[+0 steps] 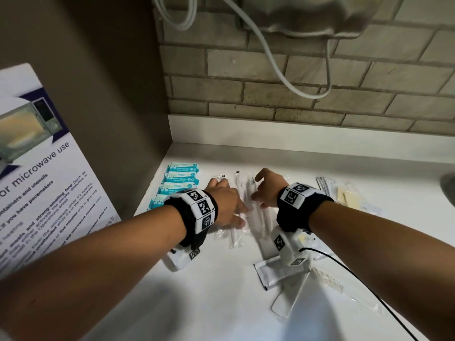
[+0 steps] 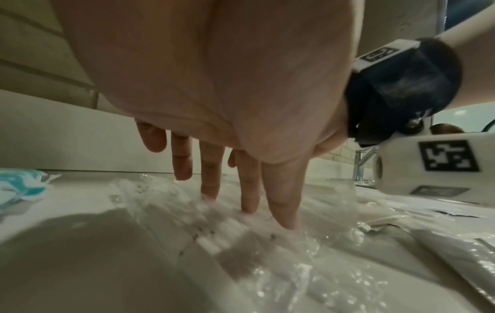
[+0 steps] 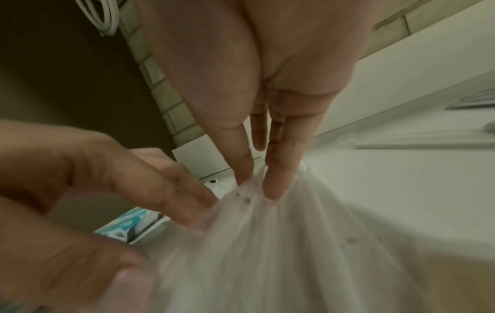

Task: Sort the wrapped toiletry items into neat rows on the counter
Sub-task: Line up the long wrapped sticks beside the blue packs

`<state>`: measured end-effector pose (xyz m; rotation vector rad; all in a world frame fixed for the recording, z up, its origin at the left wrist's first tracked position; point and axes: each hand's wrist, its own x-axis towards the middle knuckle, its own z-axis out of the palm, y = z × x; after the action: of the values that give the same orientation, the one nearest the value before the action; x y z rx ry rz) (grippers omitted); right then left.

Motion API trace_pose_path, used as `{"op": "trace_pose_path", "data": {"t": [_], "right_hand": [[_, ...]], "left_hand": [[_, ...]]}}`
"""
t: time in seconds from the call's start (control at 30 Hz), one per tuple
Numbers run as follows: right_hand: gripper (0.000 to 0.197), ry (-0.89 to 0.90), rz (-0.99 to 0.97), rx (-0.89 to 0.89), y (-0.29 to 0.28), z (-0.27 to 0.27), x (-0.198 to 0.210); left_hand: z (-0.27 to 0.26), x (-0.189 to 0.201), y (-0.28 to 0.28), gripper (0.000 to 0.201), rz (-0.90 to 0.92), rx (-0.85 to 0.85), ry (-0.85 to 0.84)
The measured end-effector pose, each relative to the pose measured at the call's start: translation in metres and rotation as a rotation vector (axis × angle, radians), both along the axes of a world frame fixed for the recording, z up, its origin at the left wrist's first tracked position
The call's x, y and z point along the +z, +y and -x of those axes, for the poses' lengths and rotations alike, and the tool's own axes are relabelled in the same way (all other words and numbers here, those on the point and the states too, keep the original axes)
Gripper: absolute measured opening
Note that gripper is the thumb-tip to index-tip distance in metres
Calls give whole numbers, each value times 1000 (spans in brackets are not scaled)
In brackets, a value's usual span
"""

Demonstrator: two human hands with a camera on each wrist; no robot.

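Several long white toiletry items in clear wrappers (image 1: pixel 256 217) lie side by side on the white counter (image 1: pixel 221 303). My left hand (image 1: pixel 236 212) lies over their left side, fingers straight, tips pressing the plastic (image 2: pixel 241 254). My right hand (image 1: pixel 258 190) arches over their far end, and its straight fingertips (image 3: pixel 270 186) touch the same wrappers (image 3: pixel 281 254). My left hand's fingers (image 3: pixel 174 190) show beside them. Neither hand grips anything. A row of teal wipe packets (image 1: pixel 182 183) lies to the left by the wall.
A white sachet (image 1: pixel 275 271), a wrapped comb (image 1: pixel 325 276) and more clear packets (image 1: pixel 344 195) lie to the right. A black cable (image 1: pixel 357 279) runs off my right wrist. A microwave notice (image 1: pixel 37 180) leans at left. A brick wall stands behind.
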<state>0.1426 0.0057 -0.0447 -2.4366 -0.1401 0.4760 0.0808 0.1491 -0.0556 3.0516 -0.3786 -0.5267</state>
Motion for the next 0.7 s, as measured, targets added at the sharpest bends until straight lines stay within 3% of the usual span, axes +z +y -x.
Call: {"op": "trace_pose_path", "data": {"t": [0.1,0.2,0.33,0.53,0.7], "right_hand": [[45,-6,164,71,2,1,-1],[53,-140,295,148,2,0,2],[48,-279,268,279,14,7,11],[65,-319,660,674,36,33,6],[69,-285,729,725,38,37,1]], "left_hand": [[6,-3,0,52,51,13,29],[10,6,5,41,168,80,-81],[1,23,28,23,296,398,-258],[0,13,25,31,227,536,-134],[2,7,11,30,184,571,-112]]}}
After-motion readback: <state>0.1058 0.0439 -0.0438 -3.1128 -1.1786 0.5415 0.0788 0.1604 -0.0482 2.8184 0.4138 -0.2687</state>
